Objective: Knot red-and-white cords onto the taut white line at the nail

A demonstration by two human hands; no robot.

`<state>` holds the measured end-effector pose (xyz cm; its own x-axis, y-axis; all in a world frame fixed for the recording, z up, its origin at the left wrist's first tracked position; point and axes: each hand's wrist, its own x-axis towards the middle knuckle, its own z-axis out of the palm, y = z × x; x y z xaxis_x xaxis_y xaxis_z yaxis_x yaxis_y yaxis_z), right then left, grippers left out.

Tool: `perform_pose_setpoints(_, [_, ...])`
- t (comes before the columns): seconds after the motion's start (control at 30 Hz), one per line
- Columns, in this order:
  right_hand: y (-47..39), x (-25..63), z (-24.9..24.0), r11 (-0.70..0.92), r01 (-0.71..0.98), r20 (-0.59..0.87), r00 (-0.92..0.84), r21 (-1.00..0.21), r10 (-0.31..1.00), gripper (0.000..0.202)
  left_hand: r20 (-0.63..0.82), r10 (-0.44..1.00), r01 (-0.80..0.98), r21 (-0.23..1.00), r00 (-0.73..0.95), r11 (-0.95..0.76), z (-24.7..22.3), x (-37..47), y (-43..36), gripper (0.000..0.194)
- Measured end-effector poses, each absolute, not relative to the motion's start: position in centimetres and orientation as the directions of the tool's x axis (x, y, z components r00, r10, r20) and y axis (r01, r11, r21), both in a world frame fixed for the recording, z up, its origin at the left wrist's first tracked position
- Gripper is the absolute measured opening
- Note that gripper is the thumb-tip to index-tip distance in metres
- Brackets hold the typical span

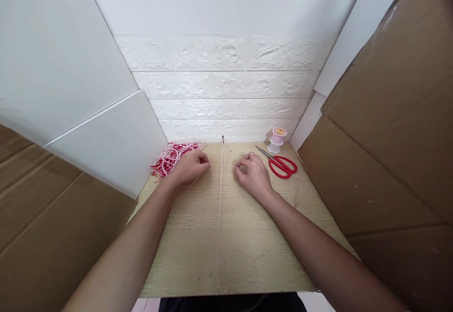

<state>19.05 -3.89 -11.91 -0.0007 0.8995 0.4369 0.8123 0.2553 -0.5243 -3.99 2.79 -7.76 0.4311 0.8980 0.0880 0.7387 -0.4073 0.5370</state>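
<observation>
Pale strands (220, 198) run from a small hook or nail (222, 139) at the back edge down the middle of the wooden board. My left hand (194, 164) is left of them, its thumb and fingers pinched on a thin pale thread (215, 165). That thread crosses the strands to my right hand (252, 172), whose fingertips pinch its other side. Loose thread curls (205, 202) lie below my left hand. Beside that hand is a tangled pile of red and white cord (170, 159). Red-handled scissors (283, 165) rest right of my right hand.
Two stacked spools, pink (279, 134) over white (274, 146), stand at the board's back right. A white brick-patterned wall (230, 85) rises behind the wooden board (255, 246). Cardboard panels stand at the left (53, 208) and right (389, 161).
</observation>
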Motion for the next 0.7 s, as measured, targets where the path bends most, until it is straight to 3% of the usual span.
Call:
perform_pose_setpoints(0.17, [-3.6, 19.3, -11.9, 0.175, 0.849, 0.472, 0.097, -0.499, 0.876, 0.014, 0.147, 0.924, 0.801, 0.463, 0.352, -0.379, -8.1, -4.1, 3.1, 0.017])
perform_pose_setpoints(0.4, [-3.3, 19.8, -11.6, -0.015, 0.865, 0.382, 0.237, -0.501, 0.893, 0.017, 0.133, 0.970, 0.898, 0.370, 0.203, -0.239, -7.7, -4.2, 3.0, 0.016])
perform_pose_setpoints(0.57, [-3.5, 20.2, -11.6, -0.076, 0.853, 0.358, 0.296, -0.516, 0.886, 0.018, 0.134, 0.973, 0.939, 0.267, 0.189, -0.219, -7.3, -4.2, 2.6, 0.015])
perform_pose_setpoints(0.7, [-3.8, 20.2, -11.4, -0.107, 0.835, 0.410, 0.371, -0.539, 0.833, 0.020, 0.224, 0.963, 0.932, 0.296, 0.147, -0.211, -7.4, -4.1, 2.5, 0.023])
